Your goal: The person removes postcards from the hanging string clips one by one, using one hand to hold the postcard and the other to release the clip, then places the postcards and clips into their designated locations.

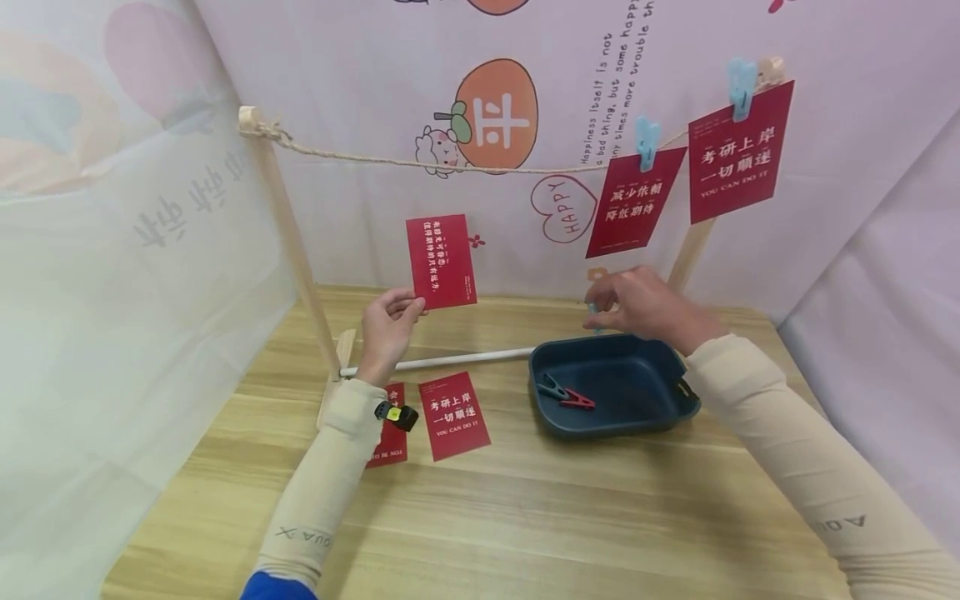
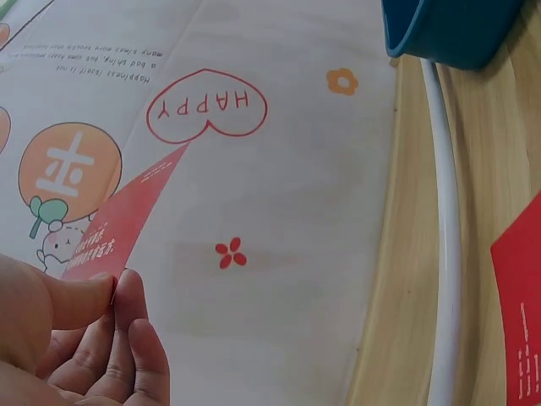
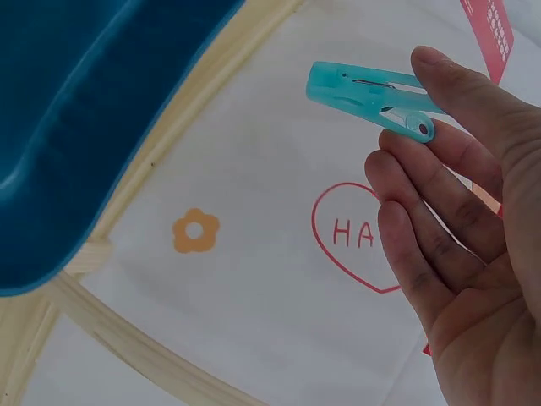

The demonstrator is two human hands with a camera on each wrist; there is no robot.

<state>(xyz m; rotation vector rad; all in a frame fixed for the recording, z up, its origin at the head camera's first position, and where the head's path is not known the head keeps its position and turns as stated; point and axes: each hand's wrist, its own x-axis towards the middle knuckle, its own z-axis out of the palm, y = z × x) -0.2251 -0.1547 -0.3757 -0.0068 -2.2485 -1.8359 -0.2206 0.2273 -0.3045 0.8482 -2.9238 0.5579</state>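
Note:
My left hand [image 1: 390, 329] pinches a red card [image 1: 442, 260] by its lower corner, thumb on one side and fingers on the other; the left wrist view shows that card [image 2: 127, 220] edge-tilted. A light blue clothespin [image 3: 372, 93] is between the thumb and index finger of my right hand [image 1: 648, 304], above the back rim of a dark blue basin [image 1: 622, 417]. Two red cards [image 1: 637, 204] hang from the rope [image 1: 420, 164] at the right, each under a light blue clothespin [image 1: 647, 143]. Left of the basin, another red card [image 1: 456, 417] lies on the table.
A grey-green clothespin [image 1: 551, 387] and a red clothespin [image 1: 577, 400] lie inside the basin. Wooden posts [image 1: 288, 242] hold the rope at both ends. A white rod [image 1: 465, 358] runs low across the back. One more card [image 1: 393, 442] lies partly under my left wrist.

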